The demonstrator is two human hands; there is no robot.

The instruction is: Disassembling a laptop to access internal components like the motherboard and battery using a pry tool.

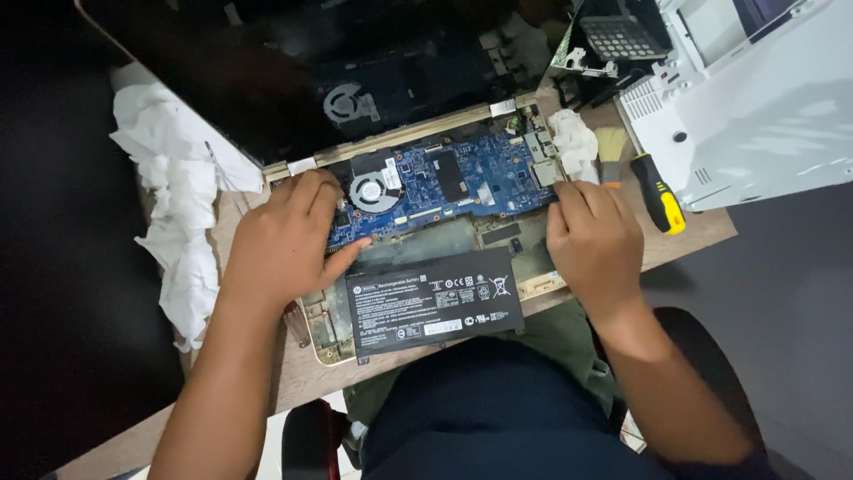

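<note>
Head view shows your left hand (283, 242) gripping the blue circuit board (449, 182) at its nine o'clock end, fingers curled beside the round fan (373, 191), while your right hand (593, 236) clamps its three o'clock end. Board sits in the opened laptop (333, 331) on the counter (684, 236); black battery (433, 302) lies at six o'clock, yellow-handled brush (656, 191) at three.

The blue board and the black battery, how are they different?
The blue board is bumpy with chips and a round fan; the black battery is flat and smooth. The left hand and right hand grip the board's ends; the battery lies untouched. Both sit in the opened laptop.
</note>
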